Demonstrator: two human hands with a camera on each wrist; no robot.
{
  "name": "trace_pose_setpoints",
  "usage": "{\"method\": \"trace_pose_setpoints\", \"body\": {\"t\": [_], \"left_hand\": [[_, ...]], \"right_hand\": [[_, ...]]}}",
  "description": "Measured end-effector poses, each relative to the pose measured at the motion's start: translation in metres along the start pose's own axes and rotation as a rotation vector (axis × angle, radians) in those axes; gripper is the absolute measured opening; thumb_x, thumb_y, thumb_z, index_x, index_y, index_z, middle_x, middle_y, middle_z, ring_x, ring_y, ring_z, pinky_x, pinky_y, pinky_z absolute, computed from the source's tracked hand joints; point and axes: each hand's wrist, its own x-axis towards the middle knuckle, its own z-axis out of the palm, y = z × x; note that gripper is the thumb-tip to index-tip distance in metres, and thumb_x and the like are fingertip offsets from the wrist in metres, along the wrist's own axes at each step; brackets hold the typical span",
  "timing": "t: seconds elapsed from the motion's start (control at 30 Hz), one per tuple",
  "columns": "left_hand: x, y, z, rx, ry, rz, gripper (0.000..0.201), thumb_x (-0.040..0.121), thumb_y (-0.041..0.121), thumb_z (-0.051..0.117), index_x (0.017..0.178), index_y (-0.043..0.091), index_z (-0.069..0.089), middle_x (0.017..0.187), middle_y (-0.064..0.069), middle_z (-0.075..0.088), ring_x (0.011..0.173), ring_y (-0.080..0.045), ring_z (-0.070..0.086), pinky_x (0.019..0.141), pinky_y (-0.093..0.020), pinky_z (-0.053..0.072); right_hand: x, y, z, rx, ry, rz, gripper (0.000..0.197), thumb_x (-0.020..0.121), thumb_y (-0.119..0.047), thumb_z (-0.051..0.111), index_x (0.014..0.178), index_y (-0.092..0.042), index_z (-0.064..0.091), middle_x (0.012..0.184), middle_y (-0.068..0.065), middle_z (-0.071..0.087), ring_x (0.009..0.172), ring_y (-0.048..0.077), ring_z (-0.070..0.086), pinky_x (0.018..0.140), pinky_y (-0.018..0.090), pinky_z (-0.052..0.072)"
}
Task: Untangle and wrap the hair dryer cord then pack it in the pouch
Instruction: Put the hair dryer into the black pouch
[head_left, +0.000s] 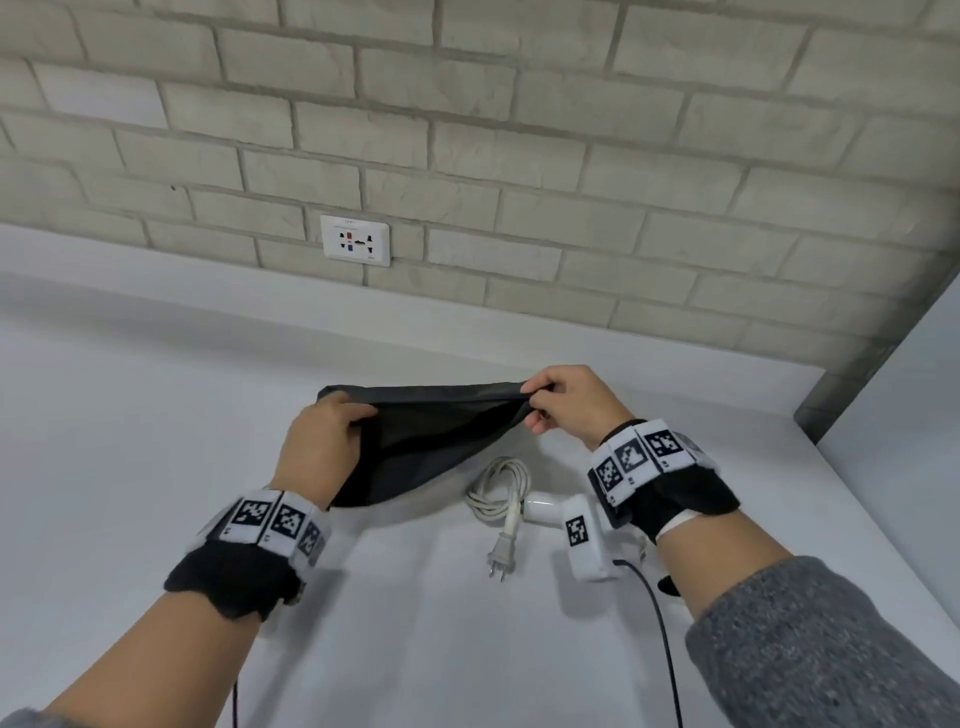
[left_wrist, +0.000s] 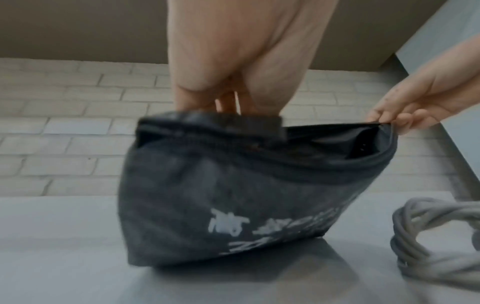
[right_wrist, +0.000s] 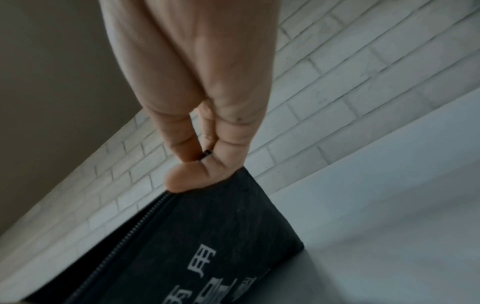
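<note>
1. A pale brick wall (head_left: 519, 130) with a white socket plate (head_left: 355, 240) rises behind a plain white desk (head_left: 130, 441); to the right a grey post and a white side panel close in the desk's far corner.
2. The left hand (head_left: 322, 447) grips the left end of the dark pouch (head_left: 431, 441), fingers curled over its rim; in the left wrist view the fingertips are hidden behind the fabric.
3. The pouch is held just above the desk, its zip mouth pulled wide between the hands. White print on its side is too blurred to read.
4. The right hand (head_left: 566, 405) pinches the right end of the rim between thumb and fingers.
5. Below, the white cord (head_left: 498, 488) lies coiled, its plug (head_left: 501, 553) pointing toward the person. The hair dryer (head_left: 545, 508) is mostly hidden behind the right wrist.
6. Bare desk spreads left and near.
</note>
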Motion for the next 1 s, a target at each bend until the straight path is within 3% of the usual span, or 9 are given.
{"method": "trace_pose_setpoints", "body": {"t": [0.1, 0.2, 0.4, 0.47, 0.53, 0.63, 0.8, 0.93, 1.0], "left_hand": [[-0.005, -0.002, -0.008, -0.044, 0.016, -0.098, 0.050, 0.079, -0.003, 0.057, 0.128, 0.003, 0.051, 0.120, -0.018, 0.054, 0.105, -0.038, 0.056, 0.092, -0.038, 0.043], [-0.009, 0.000, -0.014, -0.067, -0.083, -0.222, 0.070, 0.077, -0.004, 0.056, 0.140, 0.005, 0.028, 0.132, -0.018, 0.040, 0.114, -0.039, 0.048, 0.092, -0.041, 0.041], [-0.014, -0.006, -0.017, -0.087, -0.209, -0.225, 0.076, 0.072, -0.004, 0.058, 0.140, 0.009, 0.026, 0.133, -0.015, 0.035, 0.109, -0.038, 0.051, 0.085, -0.036, 0.044], [-0.015, -0.005, -0.015, -0.089, -0.235, -0.224, 0.079, 0.072, -0.003, 0.059, 0.142, 0.009, 0.024, 0.136, -0.012, 0.032, 0.112, -0.035, 0.050, 0.086, -0.035, 0.044], [-0.017, -0.003, -0.014, -0.084, -0.265, -0.207, 0.082, 0.073, -0.003, 0.060, 0.144, 0.010, 0.021, 0.139, -0.011, 0.030, 0.113, -0.033, 0.049, 0.084, -0.030, 0.041], [-0.021, -0.004, -0.015, -0.073, -0.286, -0.167, 0.082, 0.073, -0.005, 0.059, 0.144, 0.011, 0.021, 0.143, -0.009, 0.028, 0.116, -0.031, 0.049, 0.083, -0.025, 0.038], [-0.025, -0.009, -0.024, -0.092, -0.305, -0.067, 0.083, 0.071, -0.010, 0.057, 0.143, 0.017, 0.024, 0.143, -0.001, 0.029, 0.112, -0.026, 0.051, 0.077, -0.022, 0.038], [-0.024, -0.003, -0.026, -0.152, -0.357, 0.015, 0.085, 0.070, -0.010, 0.056, 0.143, 0.021, 0.023, 0.142, 0.004, 0.029, 0.106, -0.021, 0.051, 0.076, -0.028, 0.047], [-0.023, 0.001, -0.025, -0.201, -0.393, 0.045, 0.087, 0.070, -0.010, 0.055, 0.142, 0.025, 0.023, 0.139, 0.007, 0.030, 0.111, -0.020, 0.049, 0.083, -0.035, 0.052]], "right_hand": [[0.002, 0.007, 0.002, 0.023, 0.042, -0.004, 0.015, 0.088, 0.004, 0.047, 0.098, -0.001, 0.057, 0.064, 0.012, 0.056, 0.052, 0.016, 0.058, 0.056, 0.022, 0.054], [-0.004, 0.020, 0.007, -0.358, 0.010, -0.100, 0.034, 0.087, -0.004, 0.050, 0.119, -0.015, 0.047, 0.085, 0.012, 0.053, 0.075, 0.025, 0.056, 0.074, 0.033, 0.048], [-0.040, 0.043, 0.019, -1.190, -0.556, -0.028, 0.073, 0.079, -0.004, 0.058, 0.136, -0.038, 0.028, 0.122, 0.012, 0.038, 0.109, 0.035, 0.048, 0.088, 0.042, 0.042], [-0.047, 0.047, 0.024, -1.201, -0.524, -0.026, 0.067, 0.085, -0.003, 0.048, 0.139, -0.034, 0.023, 0.120, 0.015, 0.042, 0.104, 0.037, 0.052, 0.086, 0.042, 0.042], [-0.047, 0.048, 0.028, -1.212, -0.475, -0.073, 0.057, 0.089, -0.004, 0.042, 0.139, -0.025, 0.024, 0.095, 0.011, 0.049, 0.091, 0.033, 0.054, 0.080, 0.041, 0.043], [-0.045, 0.045, 0.030, -1.233, -0.480, -0.100, 0.051, 0.089, -0.004, 0.040, 0.137, -0.018, 0.026, 0.066, 0.001, 0.031, 0.080, 0.026, 0.045, 0.070, 0.036, 0.037], [-0.049, 0.042, 0.022, -1.160, -0.494, -0.157, 0.057, 0.085, 0.002, 0.040, 0.137, -0.017, 0.025, 0.085, 0.009, 0.045, 0.078, 0.026, 0.048, 0.068, 0.032, 0.035], [-0.056, 0.016, 0.009, -0.839, -0.451, -0.259, 0.060, 0.082, 0.002, 0.047, 0.130, -0.028, 0.030, 0.070, -0.002, 0.046, 0.067, 0.022, 0.050, 0.061, 0.022, 0.037], [-0.064, -0.007, 0.002, -0.638, -0.414, -0.344, 0.059, 0.081, 0.001, 0.055, 0.122, -0.036, 0.033, 0.078, -0.005, 0.057, 0.071, 0.012, 0.056, 0.062, 0.011, 0.038]]}}
